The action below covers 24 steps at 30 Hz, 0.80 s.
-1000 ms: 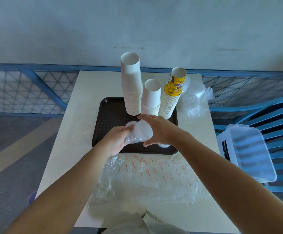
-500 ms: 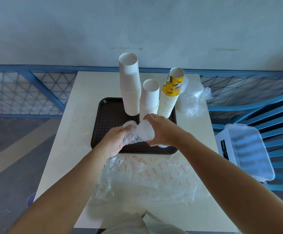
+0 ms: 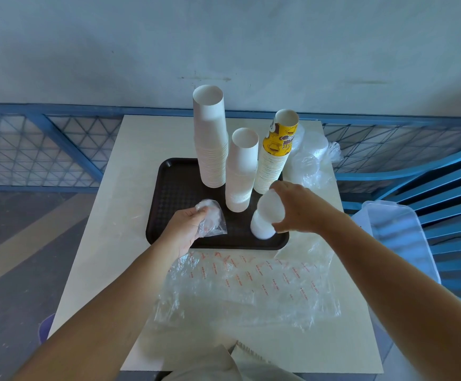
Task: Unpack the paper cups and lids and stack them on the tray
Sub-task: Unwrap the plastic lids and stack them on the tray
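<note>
Underneath everything, the pale table point(image 3: 92, 243), serving as workbench. Spread flat over its near half, a large clear wrapper point(image 3: 246, 287) with red print, empty and lying close to the body, probably to keep the stacking zone free. Beyond it, square to the table edge, the dark tray point(image 3: 174, 188), within easy reach of both arms. Off to the right on a blue chair, a clear plastic bin point(image 3: 397, 243), apart from the work. Lined up along the tray's far side, close together: a tall white cup stack point(image 3: 210, 138), a shorter white stack point(image 3: 240, 171) and a yellow-printed stack point(image 3: 273, 160) leaning slightly, set at the back, likely to leave the front open for lids. Just behind and right of those, off the tray, bagged lids point(image 3: 309, 158) in their plastic. At the tray's near right corner, the right hand point(image 3: 298, 207), fingers curled over the upper end of a short white lid stack point(image 3: 265, 218), tilted, lower end at or just above the tray; contact hard to judge. Over the tray's near left, apart from those lids, the left hand point(image 3: 185, 226) pinching a small crumpled sleeve point(image 3: 213, 218), held aside, seemingly to keep plastic out of the landing spot.
</note>
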### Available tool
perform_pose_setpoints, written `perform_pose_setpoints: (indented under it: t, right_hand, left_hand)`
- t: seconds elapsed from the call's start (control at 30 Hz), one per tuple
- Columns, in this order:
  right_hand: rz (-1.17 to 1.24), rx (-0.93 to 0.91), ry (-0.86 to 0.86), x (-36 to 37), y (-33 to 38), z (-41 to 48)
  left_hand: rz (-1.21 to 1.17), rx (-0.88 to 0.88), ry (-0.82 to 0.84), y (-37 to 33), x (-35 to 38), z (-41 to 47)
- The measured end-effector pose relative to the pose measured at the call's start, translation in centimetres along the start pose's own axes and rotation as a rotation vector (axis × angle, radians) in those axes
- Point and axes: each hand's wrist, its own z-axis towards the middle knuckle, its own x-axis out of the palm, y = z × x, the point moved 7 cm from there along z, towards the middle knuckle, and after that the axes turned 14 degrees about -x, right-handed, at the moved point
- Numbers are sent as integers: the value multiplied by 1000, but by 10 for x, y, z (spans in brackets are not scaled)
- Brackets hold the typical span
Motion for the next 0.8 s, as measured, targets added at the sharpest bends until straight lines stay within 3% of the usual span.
perform_pose_setpoints:
  t: [0.23, 0.8]
  right_hand:
    - [-40, 63, 62, 11, -15, 5]
    - [-69, 85, 160, 53, -8, 24]
  left_hand:
    - [372, 123, -225, -2, -2, -2]
    - [479, 153, -152, 12, 10, 9]
